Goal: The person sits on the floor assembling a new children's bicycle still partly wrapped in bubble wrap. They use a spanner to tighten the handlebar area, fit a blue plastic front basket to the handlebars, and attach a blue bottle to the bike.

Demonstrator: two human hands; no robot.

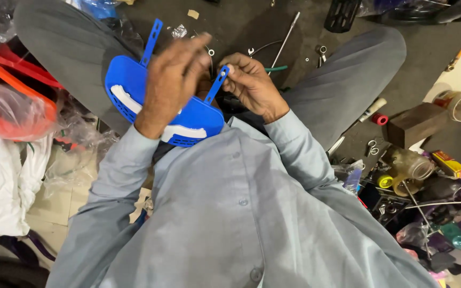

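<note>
Blue plastic basket [134,88] (perforated, white-trimmed) — between left hand [169,85] and right hand [252,82].

Blue basket [134,85]: glossy smooth plastic. Shirt [241,213]: matt cloth. Block [416,124]: rough wood.

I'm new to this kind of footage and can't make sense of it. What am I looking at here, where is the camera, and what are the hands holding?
The one picture comes from a camera worn on a person's head, looking down over their own grey shirt and knees at a dark floor. There is no machine, only two bare hands. The left hand lies over a small blue plastic basket with white trim and two upright slotted straps. The right hand pinches the top of the nearer blue strap. On the floor lie small metal tools ahead, an orange basket wrapped in clear plastic at the left, and jars and clutter at the right.
</note>
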